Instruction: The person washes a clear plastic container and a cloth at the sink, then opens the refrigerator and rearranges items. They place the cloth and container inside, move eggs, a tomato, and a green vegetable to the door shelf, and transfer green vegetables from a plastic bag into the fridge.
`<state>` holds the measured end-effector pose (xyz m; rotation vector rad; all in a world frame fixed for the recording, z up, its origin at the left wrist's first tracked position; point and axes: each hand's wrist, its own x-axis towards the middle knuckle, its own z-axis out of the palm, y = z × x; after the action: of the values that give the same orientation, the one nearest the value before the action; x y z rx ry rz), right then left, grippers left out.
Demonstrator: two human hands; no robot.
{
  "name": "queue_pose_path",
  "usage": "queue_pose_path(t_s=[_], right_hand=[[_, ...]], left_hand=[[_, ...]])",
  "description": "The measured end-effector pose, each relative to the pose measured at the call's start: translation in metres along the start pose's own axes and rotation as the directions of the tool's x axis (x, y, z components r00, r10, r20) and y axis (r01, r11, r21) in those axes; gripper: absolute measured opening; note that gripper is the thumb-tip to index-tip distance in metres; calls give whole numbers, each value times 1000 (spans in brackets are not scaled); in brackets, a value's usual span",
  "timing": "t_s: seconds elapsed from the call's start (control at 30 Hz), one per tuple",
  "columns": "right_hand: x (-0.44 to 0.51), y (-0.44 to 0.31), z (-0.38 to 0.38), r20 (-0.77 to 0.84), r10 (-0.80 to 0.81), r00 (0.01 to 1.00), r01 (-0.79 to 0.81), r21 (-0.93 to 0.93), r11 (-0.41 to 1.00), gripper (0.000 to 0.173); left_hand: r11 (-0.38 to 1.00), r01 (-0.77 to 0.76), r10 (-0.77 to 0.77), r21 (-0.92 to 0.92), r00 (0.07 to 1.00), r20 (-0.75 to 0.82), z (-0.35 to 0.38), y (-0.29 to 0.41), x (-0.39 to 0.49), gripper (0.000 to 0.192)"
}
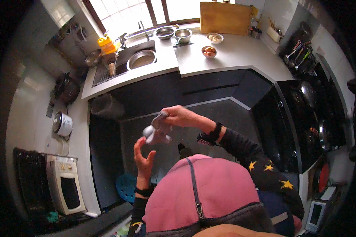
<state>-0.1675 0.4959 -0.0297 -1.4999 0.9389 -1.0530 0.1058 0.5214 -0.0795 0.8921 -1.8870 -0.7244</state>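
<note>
A crumpled, light grey-white cloth (159, 130) hangs in front of me above the dark kitchen floor, its edges slightly blurred. My right hand (178, 116) grips its upper end between thumb and fingers. Just below and to the left of the cloth is my left hand (144, 157), with thumb and fingers apart. Its fingertips come close to the cloth's lower left end; whether they touch it I cannot tell. A dark band circles each wrist.
Ahead is a counter with a sink holding a metal basin (141, 60), a bowl of eggs (209, 52), another filled bowl (214, 38) and a wooden board (225, 18). Left stand a rice cooker (63, 123) and a cream oven (67, 186). A stove (307, 118) lies right.
</note>
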Motion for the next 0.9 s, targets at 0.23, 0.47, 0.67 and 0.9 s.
queue_pose_path(t_s=[0.23, 0.47, 0.67, 0.9], right_hand=[[114, -4, -76, 202, -165, 965, 184, -77, 980, 26], [188, 59, -295, -275, 207, 939, -265, -194, 944, 31], [272, 112, -495, -334, 181, 925, -295, -328, 897, 30], [427, 213, -674, -345, 95, 934, -319, -679, 662, 51]], left_hand=[[929, 348, -321, -127, 927, 194, 35, -47, 136, 31], [785, 568, -579, -247, 814, 32, 29, -113, 192, 23], [672, 691, -741, -267, 622, -254, 45, -169, 212, 28], [556, 720, -801, -416, 330, -499, 100, -166, 246, 31]])
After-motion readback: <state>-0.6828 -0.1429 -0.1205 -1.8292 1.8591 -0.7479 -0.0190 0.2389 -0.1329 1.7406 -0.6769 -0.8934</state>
